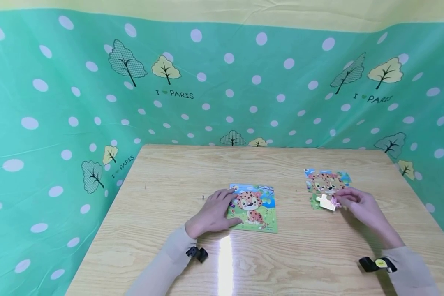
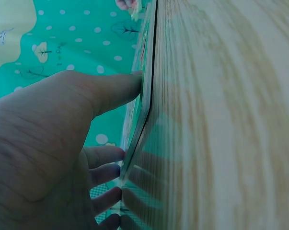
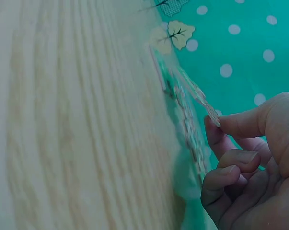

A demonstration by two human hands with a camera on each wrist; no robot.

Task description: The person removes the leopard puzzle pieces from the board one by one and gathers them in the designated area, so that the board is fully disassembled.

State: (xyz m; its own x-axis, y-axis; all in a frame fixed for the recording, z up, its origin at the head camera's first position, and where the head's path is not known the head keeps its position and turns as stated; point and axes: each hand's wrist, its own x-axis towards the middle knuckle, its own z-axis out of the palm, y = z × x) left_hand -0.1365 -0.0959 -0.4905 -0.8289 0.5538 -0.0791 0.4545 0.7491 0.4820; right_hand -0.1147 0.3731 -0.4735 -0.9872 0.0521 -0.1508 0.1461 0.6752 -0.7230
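Observation:
A square picture board [image 1: 257, 216] with a spotted leopard cub lies flat on the table. My left hand [image 1: 216, 211] rests at its left side, thumb at the near edge and fingers spread toward the far corner. In the left wrist view, the thumb [image 2: 115, 91] touches the board's edge. To the right, several jigsaw pieces [image 1: 318, 177] lie together in a similar leopard picture with gaps. Just above their near side, my right hand [image 1: 359, 205] pinches a jigsaw piece [image 1: 326, 202] between thumb and fingertip. The right wrist view shows that piece [image 3: 197, 93] tilted, raised off the others.
The wooden table [image 1: 170, 172] extends around both pictures. A green dotted curtain [image 1: 207, 82] stands behind it and along both sides. A bright light reflection [image 1: 225, 263] crosses the near tabletop. Black straps [image 1: 377, 264] circle both sleeves.

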